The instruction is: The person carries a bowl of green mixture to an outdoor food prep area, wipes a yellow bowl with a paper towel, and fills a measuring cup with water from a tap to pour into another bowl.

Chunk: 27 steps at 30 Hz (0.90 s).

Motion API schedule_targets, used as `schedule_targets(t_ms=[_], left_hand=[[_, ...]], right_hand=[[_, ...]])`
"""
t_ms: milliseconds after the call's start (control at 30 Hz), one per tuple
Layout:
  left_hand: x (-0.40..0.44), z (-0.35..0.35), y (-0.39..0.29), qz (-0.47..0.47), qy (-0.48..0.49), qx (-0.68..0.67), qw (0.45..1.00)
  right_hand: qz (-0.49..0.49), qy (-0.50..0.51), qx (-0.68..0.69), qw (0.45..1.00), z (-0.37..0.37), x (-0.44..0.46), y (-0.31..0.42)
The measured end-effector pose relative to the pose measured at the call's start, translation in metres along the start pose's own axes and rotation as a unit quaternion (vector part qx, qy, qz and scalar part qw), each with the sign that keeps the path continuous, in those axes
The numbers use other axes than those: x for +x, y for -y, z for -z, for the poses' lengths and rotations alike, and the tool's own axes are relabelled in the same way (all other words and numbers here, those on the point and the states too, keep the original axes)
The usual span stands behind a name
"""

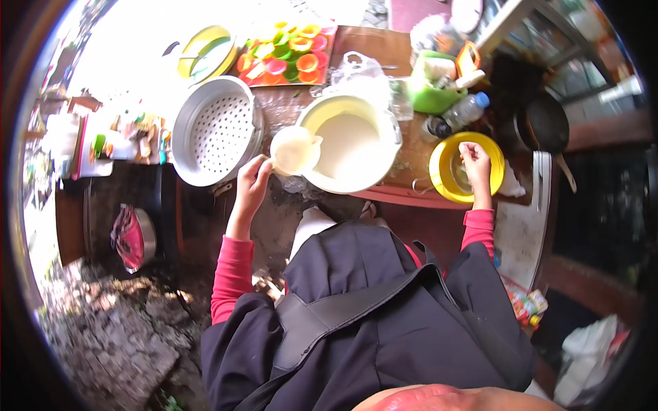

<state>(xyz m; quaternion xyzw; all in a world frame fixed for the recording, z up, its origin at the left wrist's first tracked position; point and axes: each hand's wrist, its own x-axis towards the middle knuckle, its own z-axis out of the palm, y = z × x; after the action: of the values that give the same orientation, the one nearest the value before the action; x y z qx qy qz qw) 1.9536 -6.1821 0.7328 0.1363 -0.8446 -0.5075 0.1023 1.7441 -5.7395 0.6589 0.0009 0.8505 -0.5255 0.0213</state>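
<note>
My left hand [253, 179] is closed round the handle of a pale plastic measuring jug [293, 151] with a spout. The jug is held at the left rim of a large cream-coloured bucket [356, 185], which contains a whitish liquid [349, 145]. On the right, my right hand [476, 166] hangs over a yellow bowl [440, 179] with its fingers pinched together. Whatever is between those fingertips, if anything, is too small to make out. Something pale lies in the bowl, partly hidden by the hand.
A perforated steamer pot [218, 130] stands left of the bucket. Behind are a tray of colourful small cups [284, 55] and a yellow basin [205, 51]. Toward the right sit a green container [432, 96], a plastic bottle [467, 109] and a dark frying pan [548, 123].
</note>
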Motion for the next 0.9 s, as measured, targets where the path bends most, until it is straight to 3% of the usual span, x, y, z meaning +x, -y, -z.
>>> schedule_targets(t_ms=[33, 200, 333, 467, 533, 633, 700, 733, 833, 867, 900], left_hand=[[0.001, 0.000, 0.002, 0.003, -0.014, -0.005, 1.000], [0.001, -0.001, 0.002, 0.037, -0.058, -0.054, 0.996], [0.002, -0.009, 0.024, -0.001, -0.114, -0.080, 0.990], [0.010, -0.001, 0.027, 0.000, -0.110, -0.016, 0.994], [0.019, 0.004, 0.026, -0.048, -0.123, -0.021, 0.991], [0.039, 0.017, 0.041, -0.077, -0.090, -0.026, 0.993], [0.053, 0.030, 0.053, -0.090, -0.052, -0.042, 0.994], [0.061, 0.036, 0.060, -0.107, -0.043, -0.061, 0.991], [0.080, 0.047, 0.091, -0.178, 0.011, -0.091, 0.980], [0.085, 0.053, 0.099, -0.191, 0.021, -0.116, 0.975], [0.090, 0.062, 0.106, -0.186, 0.030, -0.138, 0.972]], right_hand=[[0.002, 0.065, 0.068, 0.996, -0.017, 0.008, 0.023], [0.059, 0.322, 0.090, 0.941, -0.121, 0.058, 0.109], [0.227, 0.387, -0.039, 0.893, -0.219, 0.097, 0.202], [0.346, 0.409, -0.145, 0.832, -0.330, 0.121, 0.288], [0.393, 0.401, -0.209, 0.800, -0.386, 0.125, 0.324], [0.391, 0.412, -0.241, 0.787, -0.493, 0.137, 0.358], [0.306, 0.431, -0.254, 0.810, -0.585, 0.158, 0.362], [0.398, 0.375, -0.334, 0.767, -0.593, 0.140, 0.390], [0.414, 0.334, -0.340, 0.775, -0.700, 0.155, 0.395], [0.419, 0.335, -0.376, 0.755, -0.732, 0.159, 0.398], [0.396, 0.344, -0.306, 0.794, -0.744, 0.146, 0.406]])
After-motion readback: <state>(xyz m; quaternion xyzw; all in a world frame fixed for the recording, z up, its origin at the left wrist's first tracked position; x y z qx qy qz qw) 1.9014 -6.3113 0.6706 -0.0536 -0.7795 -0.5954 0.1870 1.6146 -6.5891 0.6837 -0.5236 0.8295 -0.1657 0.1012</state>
